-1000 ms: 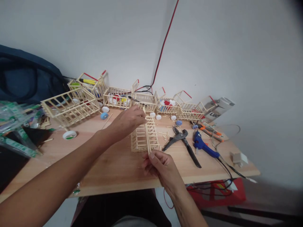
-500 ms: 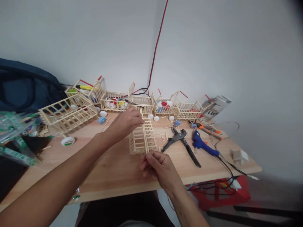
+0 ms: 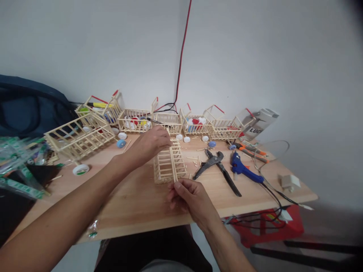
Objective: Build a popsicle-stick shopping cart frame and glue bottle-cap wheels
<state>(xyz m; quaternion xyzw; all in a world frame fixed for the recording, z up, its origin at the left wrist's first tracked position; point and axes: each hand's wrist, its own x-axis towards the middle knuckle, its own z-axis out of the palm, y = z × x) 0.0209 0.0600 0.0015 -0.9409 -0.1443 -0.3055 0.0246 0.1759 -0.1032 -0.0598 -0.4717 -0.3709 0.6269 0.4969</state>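
Observation:
A small basket frame (image 3: pixel 163 170) built of thin wooden sticks lies on the table in front of me. Over its top run thin wooden sticks (image 3: pixel 172 164), side by side, pointing away from me. My right hand (image 3: pixel 189 194) pinches their near end between thumb and fingers, just beyond the basket's near edge. At the far end my left hand (image 3: pixel 153 143) is closed, fingertips pressed together on the sticks. It hides part of the basket's far left corner. Whether the sticks rest on the basket or hover just over it, I cannot tell.
Several wooden stick carts (image 3: pixel 197 124) with red-tipped handles line the wall. A larger stick basket (image 3: pixel 81 138) stands left, near a white cap (image 3: pixel 81 169). Black pliers (image 3: pixel 217 166), a blue glue gun (image 3: pixel 244 170) and a white plug (image 3: pixel 290 182) lie right. Plastic wrappers (image 3: pixel 22 181) cover the left side.
The camera view has shifted slightly. Both hands keep their grip at the two ends of the sticks, with almost no movement over the basket.

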